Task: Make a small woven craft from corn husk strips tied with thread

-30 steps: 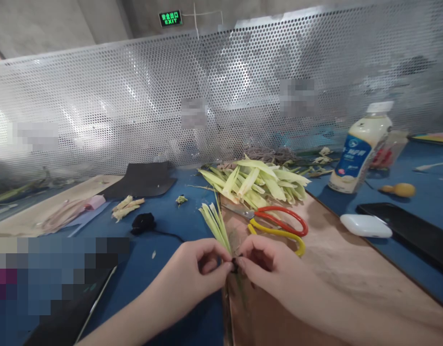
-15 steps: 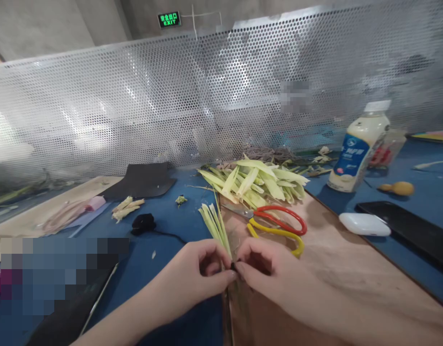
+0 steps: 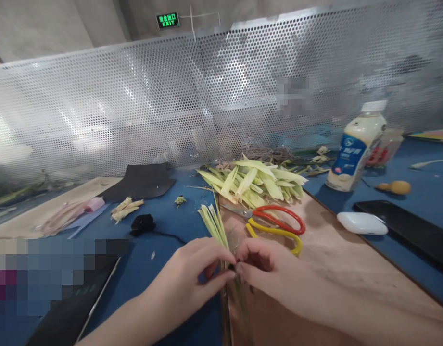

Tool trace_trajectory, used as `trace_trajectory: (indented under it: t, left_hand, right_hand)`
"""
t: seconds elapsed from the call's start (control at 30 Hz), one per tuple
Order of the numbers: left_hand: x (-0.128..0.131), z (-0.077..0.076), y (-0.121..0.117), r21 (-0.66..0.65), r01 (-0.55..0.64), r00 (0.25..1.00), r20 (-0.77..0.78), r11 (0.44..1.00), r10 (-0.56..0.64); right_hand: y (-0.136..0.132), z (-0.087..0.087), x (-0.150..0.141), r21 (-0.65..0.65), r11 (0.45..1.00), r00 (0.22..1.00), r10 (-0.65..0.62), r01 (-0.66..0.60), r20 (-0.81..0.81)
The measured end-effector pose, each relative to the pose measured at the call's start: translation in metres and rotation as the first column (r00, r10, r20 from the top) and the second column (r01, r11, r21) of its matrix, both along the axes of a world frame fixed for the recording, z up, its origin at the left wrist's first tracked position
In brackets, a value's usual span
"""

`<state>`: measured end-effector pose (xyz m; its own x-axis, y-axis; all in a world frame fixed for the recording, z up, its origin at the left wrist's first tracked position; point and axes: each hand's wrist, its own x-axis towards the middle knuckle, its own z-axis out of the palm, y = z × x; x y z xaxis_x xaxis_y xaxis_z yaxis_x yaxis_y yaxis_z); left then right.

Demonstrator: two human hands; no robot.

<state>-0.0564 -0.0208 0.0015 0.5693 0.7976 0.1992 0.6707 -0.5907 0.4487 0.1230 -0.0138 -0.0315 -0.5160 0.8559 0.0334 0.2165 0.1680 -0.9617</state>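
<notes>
My left hand (image 3: 203,264) is closed in a pinch on a small bundle of pale green leaf strips (image 3: 214,225). The cut ends of the strips fan out above the fingers, and thinner ends trail below, blurred. Fingertip to fingertip with it, my right hand (image 3: 264,264) pinches at the same spot on the bundle. A small dark bit shows between the fingertips, too hidden to name. Just beyond lie scissors (image 3: 266,216) with one red and one yellow handle. Behind them is a heap of pale green husk leaves (image 3: 259,179).
A wooden board (image 3: 336,269) lies on the blue table. To the right are a drink bottle (image 3: 351,154), a white case (image 3: 361,224), a black phone (image 3: 405,230) and a small gourd (image 3: 398,187). A black cord bundle (image 3: 142,224) sits left; a perforated metal screen (image 3: 163,105) stands behind.
Both hands stay at the bundle. The left fingers have shifted slightly over the pinch point, and the dark bit between the fingertips is less visible. The view has moved a little.
</notes>
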Motion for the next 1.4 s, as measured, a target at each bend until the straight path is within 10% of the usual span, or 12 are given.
trace_trajectory:
  t: [0.33,0.93,1.4]
  left_hand:
    - [-0.003,-0.004,0.000,0.130,0.027,0.999,0.028,0.991,-0.031]
    - [0.002,0.004,0.002,-0.299,-0.198,0.961,0.130,0.933,0.245]
    - [-0.006,0.005,0.007,-0.377,-0.277,0.906,0.204,0.884,0.371]
  right_hand:
    - [-0.003,0.006,0.000,-0.023,1.000,1.000,0.013,-0.014,-0.023]
    - [-0.006,0.013,0.003,0.119,0.991,0.986,-0.074,0.057,0.148]
    - [-0.007,0.013,0.008,0.336,0.935,0.933,-0.213,0.110,0.288]
